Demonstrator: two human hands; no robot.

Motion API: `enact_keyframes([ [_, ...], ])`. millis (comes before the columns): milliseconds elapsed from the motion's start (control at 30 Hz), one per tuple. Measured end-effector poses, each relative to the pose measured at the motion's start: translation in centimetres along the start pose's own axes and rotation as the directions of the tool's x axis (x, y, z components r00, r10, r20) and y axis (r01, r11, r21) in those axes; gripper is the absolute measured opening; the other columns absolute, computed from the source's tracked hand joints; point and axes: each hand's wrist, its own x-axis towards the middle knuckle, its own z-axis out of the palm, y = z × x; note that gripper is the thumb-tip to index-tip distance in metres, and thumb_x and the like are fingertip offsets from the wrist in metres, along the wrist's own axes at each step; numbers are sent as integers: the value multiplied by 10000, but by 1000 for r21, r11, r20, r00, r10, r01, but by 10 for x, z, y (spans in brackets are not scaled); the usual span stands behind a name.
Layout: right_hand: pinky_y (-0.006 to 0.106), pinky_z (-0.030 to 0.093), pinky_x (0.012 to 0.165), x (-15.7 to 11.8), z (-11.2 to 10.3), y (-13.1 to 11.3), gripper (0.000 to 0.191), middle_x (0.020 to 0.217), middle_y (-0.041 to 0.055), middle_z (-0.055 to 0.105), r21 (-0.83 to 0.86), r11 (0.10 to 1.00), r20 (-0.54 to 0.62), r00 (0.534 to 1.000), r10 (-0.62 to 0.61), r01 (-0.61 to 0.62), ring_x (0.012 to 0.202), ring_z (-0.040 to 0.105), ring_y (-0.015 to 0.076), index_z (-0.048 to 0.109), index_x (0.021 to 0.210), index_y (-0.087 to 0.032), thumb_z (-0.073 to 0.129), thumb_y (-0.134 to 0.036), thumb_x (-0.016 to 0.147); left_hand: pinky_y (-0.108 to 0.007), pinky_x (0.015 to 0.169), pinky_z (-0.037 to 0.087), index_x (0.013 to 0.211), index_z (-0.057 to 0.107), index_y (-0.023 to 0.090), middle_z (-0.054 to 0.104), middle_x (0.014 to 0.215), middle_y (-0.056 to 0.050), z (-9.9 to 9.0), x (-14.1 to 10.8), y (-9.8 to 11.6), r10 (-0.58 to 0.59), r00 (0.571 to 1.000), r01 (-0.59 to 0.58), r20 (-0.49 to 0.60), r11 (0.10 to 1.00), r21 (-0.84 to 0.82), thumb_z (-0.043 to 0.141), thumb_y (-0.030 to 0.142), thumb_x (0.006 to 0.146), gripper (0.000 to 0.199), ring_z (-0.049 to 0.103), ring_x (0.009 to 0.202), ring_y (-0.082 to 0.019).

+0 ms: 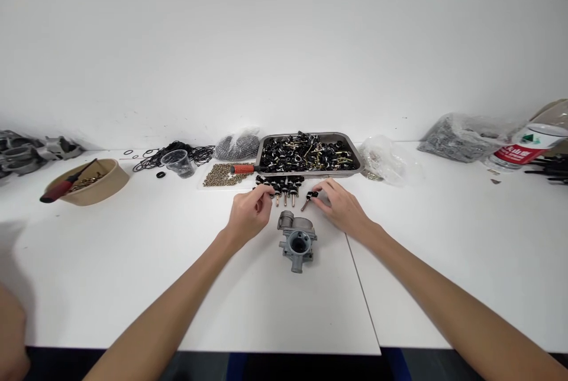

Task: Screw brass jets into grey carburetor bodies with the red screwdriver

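Observation:
My right hand [339, 203] pinches a small black-capped part [309, 197] with a thin brass-coloured stem that points down to the left. My left hand [252, 210] has its fingers closed at the left end of a row of similar black-capped parts [285, 187]; whether something is between its fingertips is hidden. Just in front of both hands a grey metal carburetor body [299, 244] rests on the white table, its round opening facing me. Behind the row stands a metal tray [360, 167] heaped with black and brass parts.
Left of the tray are an orange-handled screwdriver [243, 169], brass pieces [219, 175], a plastic cup [178, 163], black rings [166, 156] and a tan bowl [119, 178]. Plastic bags [384, 159] and a bottle [528, 147] stand right. A person's arm [11, 328] shows at left.

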Motion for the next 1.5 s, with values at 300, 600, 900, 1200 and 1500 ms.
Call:
enact_keyframes([
  [300,355,489,728,2,-1,0,63,919,32,675,205,975,-157,986,-49,81,855,621,216,628,930,-205,611,-156,895,-160,458,376,859,596,177,576,548,47,-1,2,1,93,996,-93,17,995,26,467,89,858,156,485,434,-58],
  [600,373,563,797,-3,-8,-29,215,994,54,688,225,796,-528,757,-385,562,916,648,192,617,1062,-225,614,-77,905,-266,783,531,1232,516,177,653,954,-66,-7,6,13,181,973,-158,140,974,-165,589,102,839,407,619,861,-139],
  [900,367,579,748,-10,-8,-47,309,1052,63,664,334,663,-561,707,-431,669,903,649,193,623,1142,-259,585,-56,912,-348,873,551,1308,500,192,622,1116,-119,-4,8,24,292,943,-237,163,928,-289,608,42,815,526,599,1029,-192],
  [1200,382,507,833,-17,-16,-57,359,1142,67,546,615,707,-308,932,-191,348,988,566,205,509,1199,-269,647,-180,879,-277,676,542,1239,558,159,674,905,-86,-2,8,16,362,932,-359,-16,919,-164,685,58,792,475,617,806,-154],
  [1500,361,456,831,-19,-24,-56,536,1102,47,553,772,562,487,844,-223,-297,968,548,202,361,1319,-279,603,-224,844,-207,563,488,981,651,158,650,687,-4,-2,11,1,174,947,-190,-271,981,-34,716,106,781,217,553,582,-86],
])
